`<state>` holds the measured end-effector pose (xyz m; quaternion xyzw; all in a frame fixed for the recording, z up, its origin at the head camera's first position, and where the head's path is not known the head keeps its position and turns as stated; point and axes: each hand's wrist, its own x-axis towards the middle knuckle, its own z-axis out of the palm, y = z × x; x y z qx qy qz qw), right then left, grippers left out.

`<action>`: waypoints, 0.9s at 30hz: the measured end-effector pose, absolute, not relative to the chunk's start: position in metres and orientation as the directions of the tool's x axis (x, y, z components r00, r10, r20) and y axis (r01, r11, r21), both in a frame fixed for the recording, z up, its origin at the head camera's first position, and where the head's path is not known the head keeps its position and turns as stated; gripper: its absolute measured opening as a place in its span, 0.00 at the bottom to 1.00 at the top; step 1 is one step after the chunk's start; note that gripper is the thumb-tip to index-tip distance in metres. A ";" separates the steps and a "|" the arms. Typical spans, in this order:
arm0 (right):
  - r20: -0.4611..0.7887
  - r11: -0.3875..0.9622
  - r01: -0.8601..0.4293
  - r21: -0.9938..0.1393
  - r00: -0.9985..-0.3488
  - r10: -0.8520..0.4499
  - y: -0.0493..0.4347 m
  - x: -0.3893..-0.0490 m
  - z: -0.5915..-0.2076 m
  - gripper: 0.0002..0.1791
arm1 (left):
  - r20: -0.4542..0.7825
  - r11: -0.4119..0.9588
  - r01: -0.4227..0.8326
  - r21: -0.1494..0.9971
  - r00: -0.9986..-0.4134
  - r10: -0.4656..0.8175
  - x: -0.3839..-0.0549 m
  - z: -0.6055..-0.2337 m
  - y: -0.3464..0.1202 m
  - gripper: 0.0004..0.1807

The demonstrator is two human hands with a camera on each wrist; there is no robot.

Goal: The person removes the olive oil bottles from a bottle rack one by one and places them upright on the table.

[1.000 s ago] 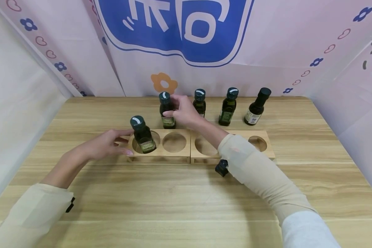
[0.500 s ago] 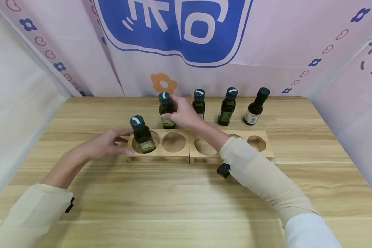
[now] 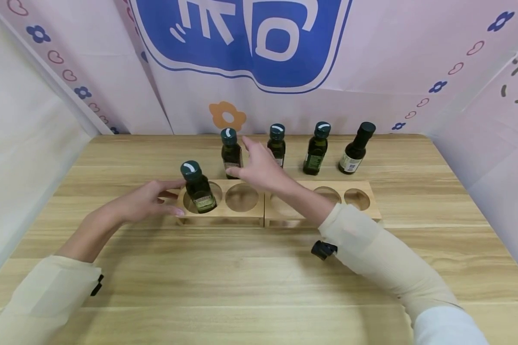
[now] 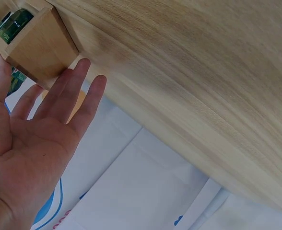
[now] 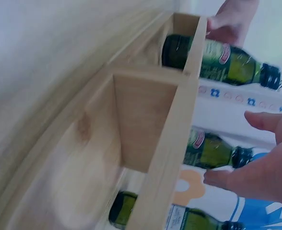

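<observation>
My left hand (image 3: 144, 203) touches the left end of the wooden bottle rack (image 3: 220, 222), its fingers mostly straight in the left wrist view. A dark green glass bottle (image 3: 200, 194) with a green cap leans slightly in the rack's leftmost hole. My right hand (image 3: 263, 165) is beside a second green bottle (image 3: 231, 151) standing behind the rack. Thumb and fingers are spread around that bottle; in the right wrist view (image 5: 265, 163) they look loose, though contact is hard to tell. Part of a third bottle (image 3: 277, 139) is hidden by the right hand.
Farther right behind the rack stand a green bottle (image 3: 315, 153) and a slimmer dark bottle (image 3: 354, 148) with a white label. A second rack section (image 3: 373, 208) with round holes adjoins the first. A printed cloth backdrop (image 3: 371, 57) rises behind the wooden table (image 3: 241, 287).
My right hand's fingers have spread away from the second bottle, and its wrist has shifted right and nearer me. The left hand and the bottle in the rack have stayed put.
</observation>
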<state>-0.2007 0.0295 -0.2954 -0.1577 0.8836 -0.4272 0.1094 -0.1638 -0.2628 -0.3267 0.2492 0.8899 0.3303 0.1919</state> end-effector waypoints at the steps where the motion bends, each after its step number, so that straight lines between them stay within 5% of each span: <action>1: -0.051 0.572 -0.186 -0.799 -0.926 -0.373 0.031 -0.198 -0.294 0.51 | -0.177 0.658 0.317 0.683 -0.802 0.570 -0.164 -0.327 -0.263 0.40; 27: 0.099 0.171 -0.209 -0.963 -0.862 -0.497 0.037 -0.172 -0.296 0.41 | -0.175 0.656 0.312 0.688 -0.805 0.567 -0.163 -0.327 -0.263 0.40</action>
